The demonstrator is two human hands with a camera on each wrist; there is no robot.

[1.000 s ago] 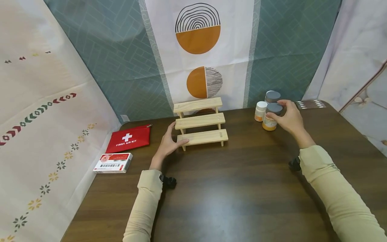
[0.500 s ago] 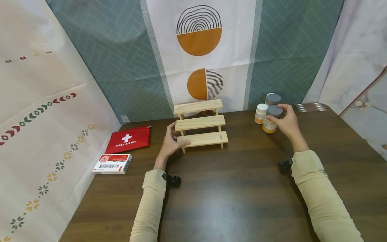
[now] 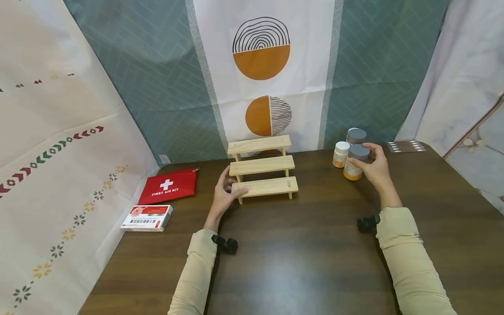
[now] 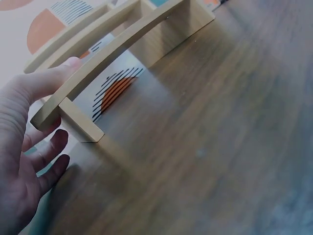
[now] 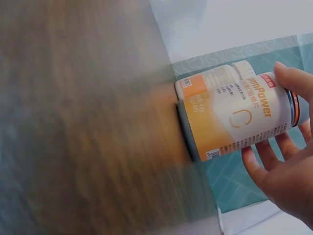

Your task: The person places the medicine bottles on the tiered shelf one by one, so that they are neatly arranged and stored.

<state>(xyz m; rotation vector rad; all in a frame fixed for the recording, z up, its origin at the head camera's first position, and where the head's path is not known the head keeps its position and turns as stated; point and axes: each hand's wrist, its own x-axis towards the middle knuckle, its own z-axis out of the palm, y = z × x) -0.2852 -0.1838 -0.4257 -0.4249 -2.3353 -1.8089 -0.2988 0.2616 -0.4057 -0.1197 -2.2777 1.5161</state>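
With the person at 6 o'clock of the bench (image 3: 291, 249), the wooden rack (image 3: 263, 165) stands upright at 12 o'clock, and the left hand (image 3: 222, 194) grips it at its 9 o'clock end: the thumb lies on top of the lowest step (image 3: 267, 187), the forefinger is bent against its underside, and the lower fingers curve loosely below. At 1 o'clock the right hand (image 3: 376, 169) pinches the jar (image 3: 351, 170) by its grey lid (image 3: 358, 151), thumb on the near side, the other fingers bent round the far side. The jar is upright, white above and orange below; the right wrist view is too blurred near its base to tell whether it touches the bench. Just beside it, at its 10 o'clock, stands a white bottle (image 3: 341, 153) with an orange band, and at its 12 o'clock a second jar (image 3: 356, 134) shows its grey lid. Toward 2 o'clock a flat pack (image 3: 406, 146) lies by the far edge. At 11 o'clock lies the red pouch (image 3: 169, 186), marked FIRST AID KIT, and at 10 o'clock, just beside it, a white and red box (image 3: 146, 218).
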